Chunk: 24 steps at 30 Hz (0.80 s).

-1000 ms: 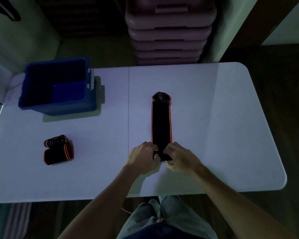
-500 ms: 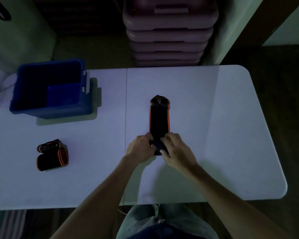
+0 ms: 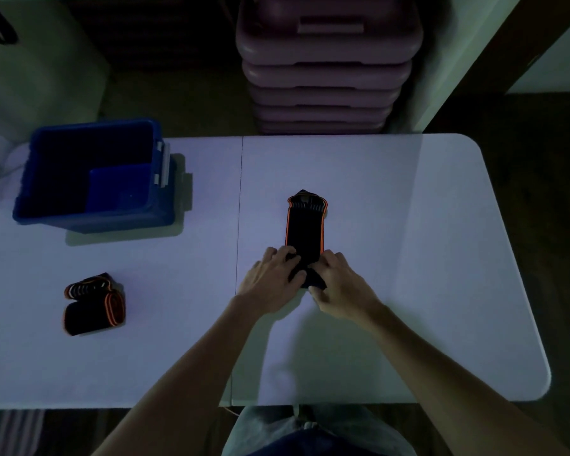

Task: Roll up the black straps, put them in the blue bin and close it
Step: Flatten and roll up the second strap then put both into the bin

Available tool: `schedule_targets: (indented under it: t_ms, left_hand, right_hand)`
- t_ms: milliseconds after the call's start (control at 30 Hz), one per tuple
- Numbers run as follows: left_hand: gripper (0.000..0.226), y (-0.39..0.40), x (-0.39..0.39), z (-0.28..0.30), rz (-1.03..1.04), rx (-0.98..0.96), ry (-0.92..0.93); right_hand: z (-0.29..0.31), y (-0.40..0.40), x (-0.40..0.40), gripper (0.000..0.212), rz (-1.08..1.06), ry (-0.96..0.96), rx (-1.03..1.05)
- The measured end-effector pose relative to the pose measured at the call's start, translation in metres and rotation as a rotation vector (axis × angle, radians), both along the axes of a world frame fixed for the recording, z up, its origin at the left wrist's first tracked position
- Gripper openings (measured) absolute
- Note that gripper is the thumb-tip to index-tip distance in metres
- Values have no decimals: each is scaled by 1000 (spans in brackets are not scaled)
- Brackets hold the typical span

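Both hands have worked farther up the strap since a second ago, so less flat strap shows beyond the roll.

At far left the blue bin [image 3: 93,174] stands open on the white table [image 3: 408,258], its latch on the right rim. Nearer the person, well apart from the bin, a rolled black strap [image 3: 94,304] with orange edging lies on the table. Right of the table's centre seam, the left hand [image 3: 270,279] and right hand [image 3: 339,287] meet over the near end of the second black strap [image 3: 305,232]; the fingers of both curl together onto the rolled part. Its unrolled length runs away from the person, flat on the table. Stacked purple bins [image 3: 326,60] stand beyond the table.
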<state>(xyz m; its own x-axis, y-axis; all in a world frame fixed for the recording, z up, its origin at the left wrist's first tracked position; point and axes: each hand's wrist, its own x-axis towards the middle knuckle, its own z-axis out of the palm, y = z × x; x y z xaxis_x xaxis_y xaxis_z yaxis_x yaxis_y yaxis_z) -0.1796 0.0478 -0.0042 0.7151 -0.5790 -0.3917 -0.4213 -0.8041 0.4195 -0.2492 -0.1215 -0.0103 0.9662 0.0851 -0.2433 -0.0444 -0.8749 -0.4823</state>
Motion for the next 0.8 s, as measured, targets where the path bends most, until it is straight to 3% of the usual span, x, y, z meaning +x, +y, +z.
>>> schedule_targets:
  t_ms: [133,267,367,500,633,800]
  left_hand:
    - [44,0,9,1,31,-58,67]
    - [39,-8,17,-4,302,-133,191]
    - [34,-16,21,-13,404,-185,128]
    - [33,-21,25,-17,556,-233,115]
    - [33,-26,32,-17,605,-243,118]
    - [29,-20,34,-16,573,-303,160]
  right_hand:
    - [8,-9,28,25,31,199,16]
    - [14,-18,53,30,-110,339,67]
    - [11,-23,54,38,-194,204,92]
    - [1,-29,40,55,-65,-55,34]
    - [-10,-23,39,70,14,-74,-107]
    - [-6,-29,59,54,-24,6,5]
